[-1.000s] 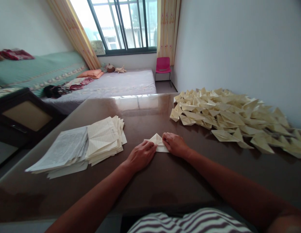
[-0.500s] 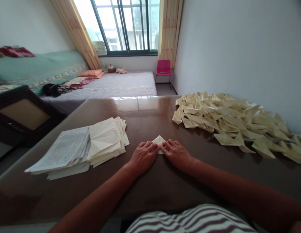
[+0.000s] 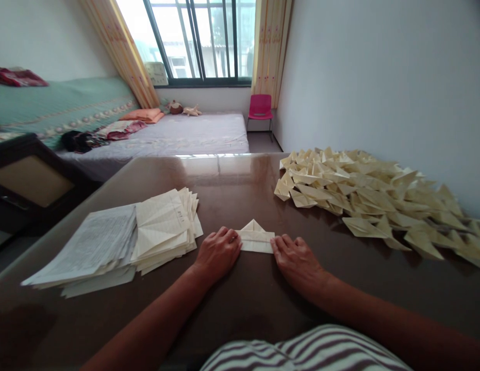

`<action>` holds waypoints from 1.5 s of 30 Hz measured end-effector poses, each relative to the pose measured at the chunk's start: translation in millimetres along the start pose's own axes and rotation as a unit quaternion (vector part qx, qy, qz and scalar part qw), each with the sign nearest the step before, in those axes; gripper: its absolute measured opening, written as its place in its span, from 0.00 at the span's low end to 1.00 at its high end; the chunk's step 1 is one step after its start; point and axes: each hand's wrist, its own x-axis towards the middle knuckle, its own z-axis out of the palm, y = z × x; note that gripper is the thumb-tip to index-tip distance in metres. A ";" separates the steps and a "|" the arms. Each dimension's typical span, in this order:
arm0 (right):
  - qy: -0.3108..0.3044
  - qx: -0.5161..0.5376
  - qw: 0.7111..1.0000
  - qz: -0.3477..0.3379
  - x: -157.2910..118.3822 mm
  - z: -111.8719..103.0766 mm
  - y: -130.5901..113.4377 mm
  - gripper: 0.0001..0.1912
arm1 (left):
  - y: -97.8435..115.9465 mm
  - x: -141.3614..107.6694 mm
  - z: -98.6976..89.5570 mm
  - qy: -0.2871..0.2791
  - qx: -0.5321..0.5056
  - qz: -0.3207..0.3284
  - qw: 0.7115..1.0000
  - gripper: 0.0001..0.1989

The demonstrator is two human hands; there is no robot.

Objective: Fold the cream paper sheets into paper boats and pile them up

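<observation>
Cream folded paper piece (image 3: 257, 240) lies flat on the brown surface (image 3: 240, 293), between the left hand (image 3: 217, 253) and right hand (image 3: 296, 258); both hands rest flat with fingertips pressing its ends, seemingly to sharpen the crease.

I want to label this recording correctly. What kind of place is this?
Most likely a bedroom in a home, used for paper folding: a bed under a curtained window, and a brown table with a heap of folded papers.

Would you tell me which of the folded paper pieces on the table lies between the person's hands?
The lone folded paper, flat between left hand and right hand; the other folded pieces lie heaped in the pile by the wall.
</observation>
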 end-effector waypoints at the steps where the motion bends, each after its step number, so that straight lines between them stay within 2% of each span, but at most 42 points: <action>1: -0.011 0.007 1.000 0.004 2.3 -3.0 1.4 0.17 | -1.2 0.1 0.3 0.004 0.000 -0.006 1.000 0.11; 5: -0.063 0.079 0.995 0.013 27.7 -15.0 14.9 0.09 | -4.7 3.3 4.4 0.018 -0.017 -0.014 1.000 0.11; 8: -0.056 0.148 0.987 0.032 57.5 -14.1 25.5 0.13 | -6.2 6.8 8.3 0.019 -0.019 -0.017 1.000 0.11; 11: -0.053 0.229 0.971 0.042 81.0 0.4 30.1 0.21 | -7.3 8.8 10.9 0.015 -0.016 -0.024 0.999 0.10; 13: -0.062 0.309 0.947 0.058 88.5 13.5 31.7 0.26 | -7.9 9.2 11.4 0.013 -0.018 -0.030 0.999 0.09; 15: -0.080 0.398 0.910 0.081 90.1 24.1 33.8 0.27 | -8.3 9.4 11.1 0.008 -0.024 -0.036 0.999 0.09; 17: -0.082 0.455 0.884 0.075 88.2 29.4 36.3 0.21 | -8.6 9.6 10.4 -0.001 -0.033 -0.044 0.998 0.09; 21: -0.027 0.528 0.848 0.017 84.7 28.5 40.1 0.07 | -8.8 10.5 10.2 0.006 -0.078 -0.079 0.994 0.05; 24: -0.017 0.589 0.808 -0.010 87.4 28.4 40.5 0.05 | -9.1 12.0 11.4 0.022 -0.129 -0.112 0.985 0.16; 25: -0.020 0.603 0.797 -0.016 88.9 29.5 40.2 0.05 | -9.2 12.8 11.8 0.017 -0.146 -0.115 0.982 0.17; 28: -0.031 0.633 0.774 -0.013 92.4 34.8 39.1 0.06 | -9.2 15.8 11.6 -0.010 -0.193 -0.123 0.974 0.09; 30: -0.019 0.622 0.783 0.002 93.3 37.8 39.1 0.07 | -9.1 17.8 10.7 -0.024 -0.214 -0.141 0.966 0.09; 34: 0.006 0.518 0.854 0.037 93.1 38.9 43.9 0.05 | -10.4 20.0 10.9 -0.032 -0.221 -0.171 0.960 0.09; 36: -0.004 0.482 0.875 0.040 92.8 37.6 48.0 0.06 | -11.8 20.1 12.7 -0.024 -0.216 -0.185 0.959 0.09; 41: -0.008 0.478 0.878 -0.002 91.8 34.4 55.6 0.08 | -13.5 19.7 15.9 -0.013 -0.193 -0.198 0.961 0.05; 43: -0.019 0.465 0.885 0.019 91.2 34.1 56.9 0.07 | -12.2 18.8 15.8 0.012 -0.168 -0.191 0.967 0.08; 45: -0.033 0.448 0.892 0.046 90.5 34.1 57.1 0.06 | -10.3 17.1 15.9 0.025 -0.145 -0.153 0.977 0.08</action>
